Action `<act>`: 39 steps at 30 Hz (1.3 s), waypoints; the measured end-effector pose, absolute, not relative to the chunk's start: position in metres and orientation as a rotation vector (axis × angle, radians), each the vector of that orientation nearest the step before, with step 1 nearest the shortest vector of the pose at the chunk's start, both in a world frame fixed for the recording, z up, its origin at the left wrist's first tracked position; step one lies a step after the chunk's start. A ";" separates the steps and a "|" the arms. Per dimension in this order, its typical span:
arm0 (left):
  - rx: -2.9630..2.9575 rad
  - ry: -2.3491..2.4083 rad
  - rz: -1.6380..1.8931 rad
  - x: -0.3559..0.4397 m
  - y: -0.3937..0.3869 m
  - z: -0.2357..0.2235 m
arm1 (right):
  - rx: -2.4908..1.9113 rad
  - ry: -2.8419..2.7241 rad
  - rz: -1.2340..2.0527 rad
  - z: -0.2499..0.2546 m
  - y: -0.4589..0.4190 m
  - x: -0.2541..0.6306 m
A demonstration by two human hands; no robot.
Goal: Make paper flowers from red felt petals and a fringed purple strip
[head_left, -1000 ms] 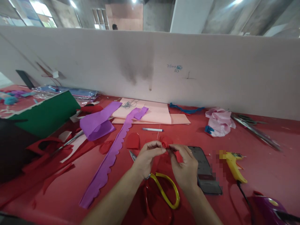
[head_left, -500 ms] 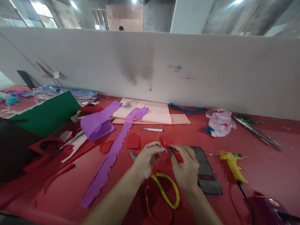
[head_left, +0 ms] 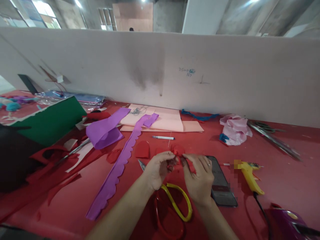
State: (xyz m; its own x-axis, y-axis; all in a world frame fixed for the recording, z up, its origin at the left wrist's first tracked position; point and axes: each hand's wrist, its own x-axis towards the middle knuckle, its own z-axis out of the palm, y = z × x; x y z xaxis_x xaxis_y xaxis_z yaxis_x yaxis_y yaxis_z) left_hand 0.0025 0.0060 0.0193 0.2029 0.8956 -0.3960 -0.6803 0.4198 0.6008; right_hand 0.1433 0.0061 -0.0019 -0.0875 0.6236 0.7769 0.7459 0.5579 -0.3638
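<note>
Both hands meet over the table at a small red felt piece (head_left: pixel 177 152), bunched up like a flower or bow. My left hand (head_left: pixel 160 168) pinches it from the left with curled fingers. From the right, my right hand (head_left: pixel 198 175) grips it between thumb and fingertips; a ring shows on one finger. Under my hands lies a pair of scissors (head_left: pixel 186 200) with yellow and red handles, its blade tip poking out left of my left hand. A rounded red felt cutout (head_left: pixel 142 150) lies just beyond. Parts of the bunched piece are hidden by my fingers.
A purple scalloped felt strip (head_left: pixel 120 163) runs along the left. A phone (head_left: pixel 223 186) lies beside my right hand, with a yellow glue gun (head_left: pixel 251 178) farther right. Past my hands are a pen (head_left: pixel 163 137) and pale pink sheets (head_left: pixel 165 121). A white partition (head_left: pixel 225 73) stands behind.
My fingertips have shifted slightly around the red felt piece, and more of its bunched shape now shows between them. The things on the table have stayed put.
</note>
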 end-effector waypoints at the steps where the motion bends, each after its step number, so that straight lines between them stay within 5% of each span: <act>1: 0.306 0.782 1.117 0.003 0.006 0.020 | -1.130 -1.795 -0.184 -0.002 0.006 0.144; 39: 0.250 0.774 1.073 0.004 0.008 0.017 | -1.134 -1.829 -0.324 -0.004 0.006 0.143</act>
State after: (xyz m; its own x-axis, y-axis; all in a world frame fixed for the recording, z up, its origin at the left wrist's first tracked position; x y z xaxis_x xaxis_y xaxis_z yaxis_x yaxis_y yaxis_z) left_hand 0.0035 0.0082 0.0167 0.2487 0.8601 -0.4453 -0.6939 0.4790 0.5377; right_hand 0.1433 0.0059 -0.0042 -0.1429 0.5647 0.8128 0.8099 0.5388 -0.2320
